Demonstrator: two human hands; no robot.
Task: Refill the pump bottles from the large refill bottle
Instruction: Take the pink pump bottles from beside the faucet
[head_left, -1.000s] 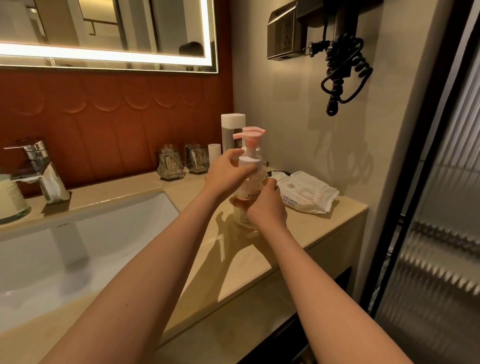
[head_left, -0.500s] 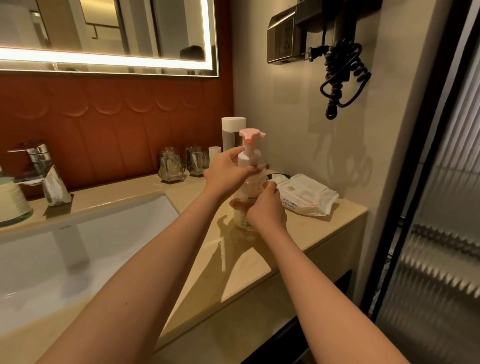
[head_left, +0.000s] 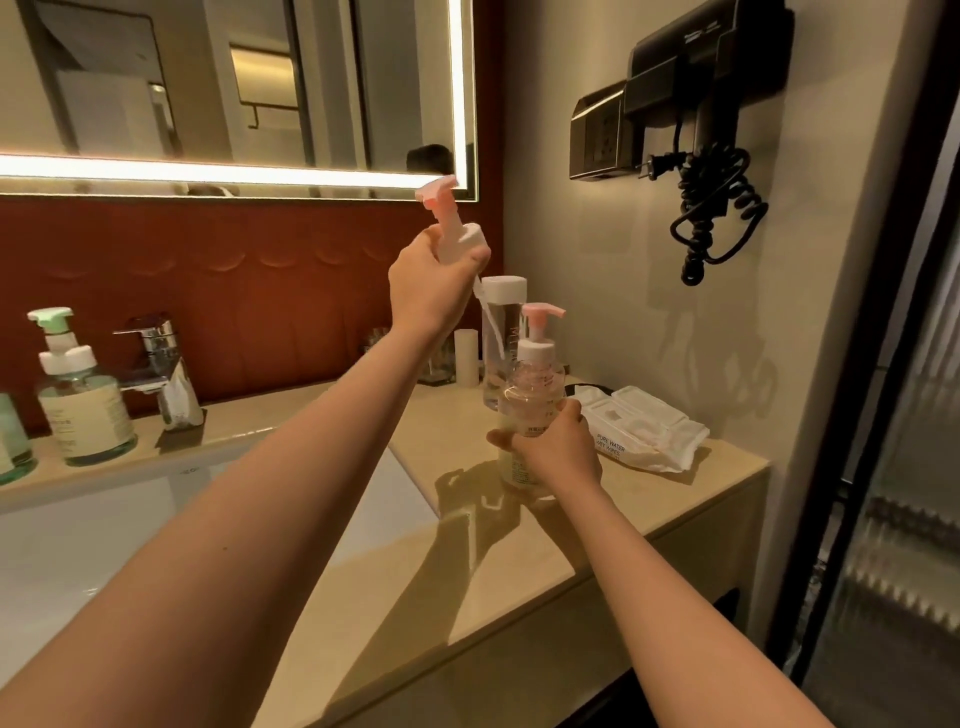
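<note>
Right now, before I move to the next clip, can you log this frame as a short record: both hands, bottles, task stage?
left hand: raised, grips the pink pump head, dip tube hanging below
right hand: grips the clear bottle standing on the counter
behind it: second pink-pump bottle, pump on; tall white-capped bottle
beside the faucet: green-pump bottle
stage: pump lifted off, nothing being poured

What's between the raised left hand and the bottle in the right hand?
In the head view, the thin dip tube of the raised pump slants down from the left hand toward the bottle gripped by the right hand.
</note>
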